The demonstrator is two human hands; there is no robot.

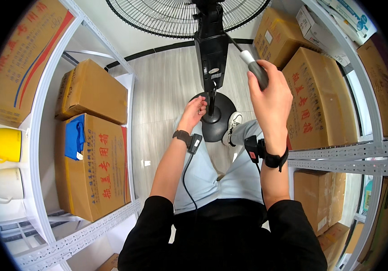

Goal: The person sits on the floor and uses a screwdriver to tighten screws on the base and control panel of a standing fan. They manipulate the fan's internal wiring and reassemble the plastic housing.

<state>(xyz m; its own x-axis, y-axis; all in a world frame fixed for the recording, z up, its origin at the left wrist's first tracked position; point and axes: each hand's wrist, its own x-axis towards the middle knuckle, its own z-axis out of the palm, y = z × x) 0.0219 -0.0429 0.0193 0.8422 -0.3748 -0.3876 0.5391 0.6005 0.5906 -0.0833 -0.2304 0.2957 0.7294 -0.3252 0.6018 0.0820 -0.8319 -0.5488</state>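
Note:
A black standing fan (pixel 212 58) rises in front of me, its pole meeting a round base (pixel 216 131) on the floor. My right hand (pixel 273 97) is wrapped round the grey and white handle of a screwdriver (pixel 258 74). The thin shaft points up and left to the back of the fan's upper body, below the wire grille (pixel 158 18); whether its tip touches is unclear. Lower down, my left hand (pixel 196 109) is beside the fan's pole with its fingers curled together. Anything they hold is too small to make out.
Metal shelving (pixel 38 135) with cardboard boxes (pixel 94 162), a blue cloth (pixel 74 135), a yellow mug (pixel 4 144) and a white mug (pixel 6 184) stands on the left. More shelving (pixel 338 153) and large boxes (pixel 318 99) close in on the right. Cables hang from both wrist straps.

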